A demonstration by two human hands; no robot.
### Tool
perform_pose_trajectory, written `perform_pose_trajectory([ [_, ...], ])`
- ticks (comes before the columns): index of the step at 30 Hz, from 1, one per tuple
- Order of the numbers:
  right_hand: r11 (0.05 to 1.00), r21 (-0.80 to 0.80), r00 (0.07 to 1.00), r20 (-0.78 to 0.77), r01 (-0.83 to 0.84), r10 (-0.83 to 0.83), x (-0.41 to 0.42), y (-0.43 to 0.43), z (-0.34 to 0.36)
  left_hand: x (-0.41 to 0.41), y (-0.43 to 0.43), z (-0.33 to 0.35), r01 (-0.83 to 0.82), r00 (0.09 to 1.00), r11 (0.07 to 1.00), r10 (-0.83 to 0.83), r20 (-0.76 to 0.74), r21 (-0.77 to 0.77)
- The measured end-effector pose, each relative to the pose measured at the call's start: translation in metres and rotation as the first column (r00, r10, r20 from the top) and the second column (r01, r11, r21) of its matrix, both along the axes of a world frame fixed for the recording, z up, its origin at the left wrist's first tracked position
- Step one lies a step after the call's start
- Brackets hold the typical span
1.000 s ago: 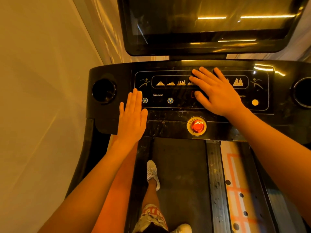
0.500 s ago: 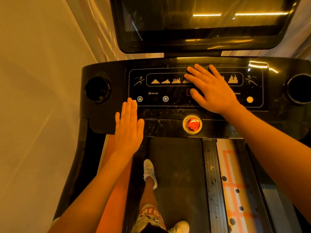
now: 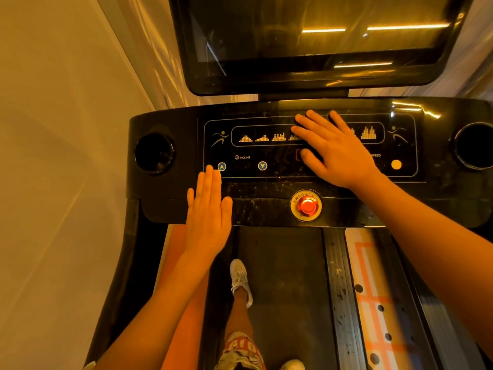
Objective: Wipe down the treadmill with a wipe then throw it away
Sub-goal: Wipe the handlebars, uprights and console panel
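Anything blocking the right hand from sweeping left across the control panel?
Nothing visible does. The right hand lies flat on the control panel, and the stretch to its left shows only flat printed markings. The left hand rests lower, with its fingertips at the panel's bottom-left corner.

Glossy black plastic console (image 3: 170,193), scuffed along its lower edge; glassy reflective screen (image 3: 314,36); matt dark belt (image 3: 282,276); shiny red emergency button (image 3: 306,206).

- Plain beige wall (image 3: 53,156) fills the left side.
- White laced sneaker (image 3: 241,281), toe pointing forward, at lower centre.
- Patterned red-and-pale shorts (image 3: 240,353) at the bottom edge.
- Second white sneaker (image 3: 292,365), only its tip showing.
- Pale strip (image 3: 373,303) at right, with orange lines and dark round spots (image 3: 358,288).
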State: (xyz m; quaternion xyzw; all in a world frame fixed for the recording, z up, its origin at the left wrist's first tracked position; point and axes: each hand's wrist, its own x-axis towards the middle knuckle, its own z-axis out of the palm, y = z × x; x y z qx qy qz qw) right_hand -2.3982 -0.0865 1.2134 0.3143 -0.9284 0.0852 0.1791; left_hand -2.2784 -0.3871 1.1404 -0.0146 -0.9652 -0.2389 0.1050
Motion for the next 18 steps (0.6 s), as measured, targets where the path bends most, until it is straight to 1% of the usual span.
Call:
perform_pose_trajectory([
  [3, 1.0, -0.002, 1.0, -0.003, -0.001, 0.001, 0.0, 0.0, 0.0, -0.026, 0.003, 0.02, 0.02, 1.0, 1.0, -0.02, -0.013, -0.007],
  [6, 1.0, 0.0, 1.0, -0.002, 0.002, -0.002, 0.0, 0.0, -0.001, -0.053, 0.001, 0.036, 0.04, 0.999, 0.998, -0.042, -0.032, -0.055],
  [10, 1.0, -0.002, 1.0, -0.001, 0.007, -0.007, 0.0, -0.001, -0.001, -0.083, 0.002, 0.053, 0.015, 0.999, 0.996, -0.02, -0.048, -0.093],
  [15, 1.0, 0.002, 1.0, 0.001, 0.009, -0.009, -0.001, 0.0, 0.0, -0.097, 0.009, 0.059, -0.03, 0.998, 0.994, 0.024, -0.057, -0.109],
  [18, 1.0, -0.001, 1.0, 0.001, 0.01, -0.01, -0.001, 0.0, -0.001, -0.092, 0.009, 0.058, -0.019, 0.998, 0.995, 0.014, -0.054, -0.099],
])
